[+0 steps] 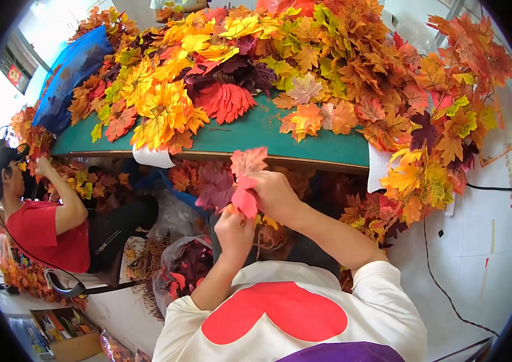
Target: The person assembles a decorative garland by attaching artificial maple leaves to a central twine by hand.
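My right hand and left hand pinch a cluster of red fabric maple leaves below the green table's near edge; stem hidden, probably. I hold low and keep the leaves fanned.

2 hands, 1 green table, 1 blue bag, leaves uncountable

Both hands, left hand and right hand, pinch red artificial leaves below the green table.
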Tool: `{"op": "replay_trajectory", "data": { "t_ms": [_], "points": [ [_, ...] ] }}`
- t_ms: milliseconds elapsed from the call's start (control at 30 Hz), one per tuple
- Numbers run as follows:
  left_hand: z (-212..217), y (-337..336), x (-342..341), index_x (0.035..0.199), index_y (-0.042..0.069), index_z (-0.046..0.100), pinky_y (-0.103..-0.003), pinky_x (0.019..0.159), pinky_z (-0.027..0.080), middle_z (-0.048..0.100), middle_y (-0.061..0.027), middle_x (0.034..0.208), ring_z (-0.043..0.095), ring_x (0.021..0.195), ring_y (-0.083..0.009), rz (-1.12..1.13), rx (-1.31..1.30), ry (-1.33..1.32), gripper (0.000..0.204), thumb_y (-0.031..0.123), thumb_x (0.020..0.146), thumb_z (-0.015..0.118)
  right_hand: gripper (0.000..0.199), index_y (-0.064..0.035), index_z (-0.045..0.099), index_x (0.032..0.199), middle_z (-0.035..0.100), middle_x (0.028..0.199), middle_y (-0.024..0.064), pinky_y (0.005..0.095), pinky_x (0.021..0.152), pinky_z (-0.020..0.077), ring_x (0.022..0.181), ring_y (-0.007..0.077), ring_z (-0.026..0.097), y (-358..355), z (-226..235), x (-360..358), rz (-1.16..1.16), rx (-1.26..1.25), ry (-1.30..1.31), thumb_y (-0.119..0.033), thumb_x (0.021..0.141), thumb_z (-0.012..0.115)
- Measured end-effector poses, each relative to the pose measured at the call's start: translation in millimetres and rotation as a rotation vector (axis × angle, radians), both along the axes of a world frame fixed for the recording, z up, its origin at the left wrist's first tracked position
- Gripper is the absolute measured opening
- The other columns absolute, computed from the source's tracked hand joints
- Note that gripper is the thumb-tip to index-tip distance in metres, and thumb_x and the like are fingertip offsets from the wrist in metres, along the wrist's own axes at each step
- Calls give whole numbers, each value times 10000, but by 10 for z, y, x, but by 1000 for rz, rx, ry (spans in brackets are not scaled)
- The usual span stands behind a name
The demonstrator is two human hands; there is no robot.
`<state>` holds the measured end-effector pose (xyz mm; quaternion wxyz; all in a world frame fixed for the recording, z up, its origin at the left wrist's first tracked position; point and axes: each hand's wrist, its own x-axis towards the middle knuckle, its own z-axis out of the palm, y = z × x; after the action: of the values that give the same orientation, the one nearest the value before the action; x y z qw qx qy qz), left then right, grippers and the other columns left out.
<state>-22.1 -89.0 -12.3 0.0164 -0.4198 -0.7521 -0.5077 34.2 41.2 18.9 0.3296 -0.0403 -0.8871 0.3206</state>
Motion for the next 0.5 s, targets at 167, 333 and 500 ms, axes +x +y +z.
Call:
{"op": "replay_trajectory", "data": {
  "t_ms": [167, 333, 500],
  "points": [
    [58, -6, -43, 789, 30, 639, -340, 586, 480, 592, -118, 723, 592, 664, -309, -21, -305, 462, 94, 54, 700, 622, 164, -79, 612, 743, 634, 773, 103, 344, 619, 498, 726, 262, 625, 42, -72, -310, -358, 281, -725, -222, 673, 653],
    [22, 9, -226, 910, 18, 641, -251, 556, 441, 641, -82, 743, 580, 593, -139, -134, -300, -280, 146, 90, 787, 608, 357, -33, 609, 1000, 620, 861, 187, 340, 693, 483, 801, 276, 624, 380, 136, -194, 75, -81, -366, -181, 679, 660],
    [122, 53, -333, 885, -14, 628, -226, 525, 441, 612, -26, 701, 549, 579, -81, -305, 53, -1026, 106, 59, 830, 574, 211, -46, 618, 935, 636, 872, 110, 343, 699, 448, 793, 243, 583, 1421, 400, 93, -795, 123, -153, -179, 771, 627]
  ]
}}
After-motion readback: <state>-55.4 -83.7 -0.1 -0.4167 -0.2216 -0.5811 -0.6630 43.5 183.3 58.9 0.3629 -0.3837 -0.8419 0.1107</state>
